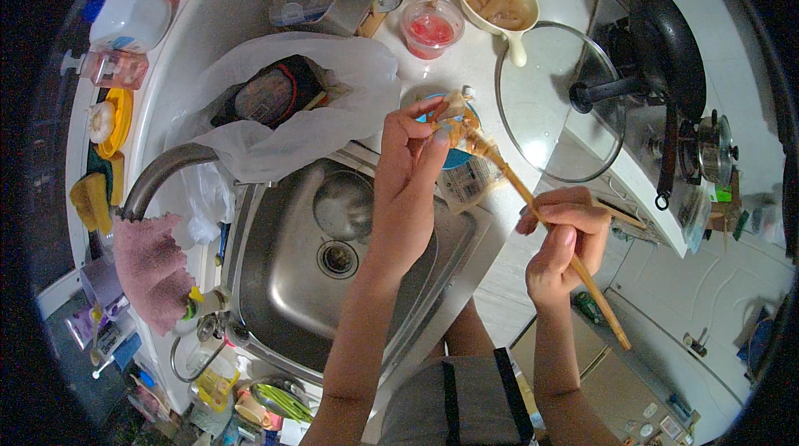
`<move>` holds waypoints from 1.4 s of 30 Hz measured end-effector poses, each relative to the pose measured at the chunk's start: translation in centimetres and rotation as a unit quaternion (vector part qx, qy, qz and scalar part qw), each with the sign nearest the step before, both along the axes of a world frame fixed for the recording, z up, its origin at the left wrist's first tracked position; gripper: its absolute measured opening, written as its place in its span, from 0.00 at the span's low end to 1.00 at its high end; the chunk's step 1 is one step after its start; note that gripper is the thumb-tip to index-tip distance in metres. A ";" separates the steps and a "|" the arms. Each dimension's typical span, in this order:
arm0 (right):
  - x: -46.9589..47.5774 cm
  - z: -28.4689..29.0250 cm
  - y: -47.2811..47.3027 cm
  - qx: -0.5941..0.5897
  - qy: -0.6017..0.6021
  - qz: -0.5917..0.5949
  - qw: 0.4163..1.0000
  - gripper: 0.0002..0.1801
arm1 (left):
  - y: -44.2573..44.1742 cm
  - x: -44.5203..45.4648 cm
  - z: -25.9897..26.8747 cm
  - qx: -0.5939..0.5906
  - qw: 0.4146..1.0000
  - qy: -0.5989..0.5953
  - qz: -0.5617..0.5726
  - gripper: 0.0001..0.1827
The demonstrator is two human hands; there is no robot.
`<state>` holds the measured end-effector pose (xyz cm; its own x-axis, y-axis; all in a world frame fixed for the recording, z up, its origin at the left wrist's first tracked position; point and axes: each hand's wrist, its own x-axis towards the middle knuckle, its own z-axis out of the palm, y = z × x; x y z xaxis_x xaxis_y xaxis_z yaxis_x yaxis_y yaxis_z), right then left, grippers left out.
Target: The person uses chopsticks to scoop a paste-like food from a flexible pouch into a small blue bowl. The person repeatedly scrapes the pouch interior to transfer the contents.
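Observation:
My right hand (pixel 565 240) grips a long wooden stick (pixel 602 309), which looks like a chopstick, slanting up to the left. Its far end meets an orange-brown, wet-looking piece of food (pixel 465 134), which my left hand (pixel 412 177) pinches between thumb and fingers. A blue dish (pixel 459 159) lies partly hidden beneath that piece, beside a printed packet (pixel 469 184). Behind stand a plastic tub with red contents (pixel 431 29) and a cream handled bowl (pixel 517 50) of pale, soft food (pixel 497 3).
A steel sink (pixel 287 296) with a curved faucet (pixel 162 177) lies below my left forearm. An open plastic bag (pixel 356 71) stands behind it. To the right are a glass lid (pixel 537 109) and a black wok (pixel 671 53) on the stove.

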<state>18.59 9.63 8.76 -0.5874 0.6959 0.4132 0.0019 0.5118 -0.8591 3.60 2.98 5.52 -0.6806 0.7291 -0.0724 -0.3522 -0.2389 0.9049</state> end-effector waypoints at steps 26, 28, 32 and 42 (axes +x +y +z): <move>-0.4 -2.8 -0.4 0.045 -0.001 -0.014 0.999 0.11 | -0.5 0.6 -0.3 -0.020 0.998 -0.060 -0.005 0.05; -0.5 -2.9 -0.7 0.060 0.008 -0.009 0.998 0.10 | -0.5 0.5 -0.6 -0.029 0.998 -0.054 -0.006 0.05; -0.4 -1.8 -1.4 0.138 -0.002 -0.005 0.990 0.06 | -0.6 0.4 0.0 -0.087 0.996 -0.003 0.011 0.06; -0.7 -2.7 -3.7 0.099 -0.043 -0.032 0.994 0.10 | 0.0 0.9 0.4 -0.058 0.995 0.057 0.061 0.05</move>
<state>17.94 5.91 6.08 -0.5835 0.6429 0.4962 0.1089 0.6674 -0.7367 4.46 3.02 5.97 -0.7722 0.6318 -0.0679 -0.2198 -0.1652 0.9615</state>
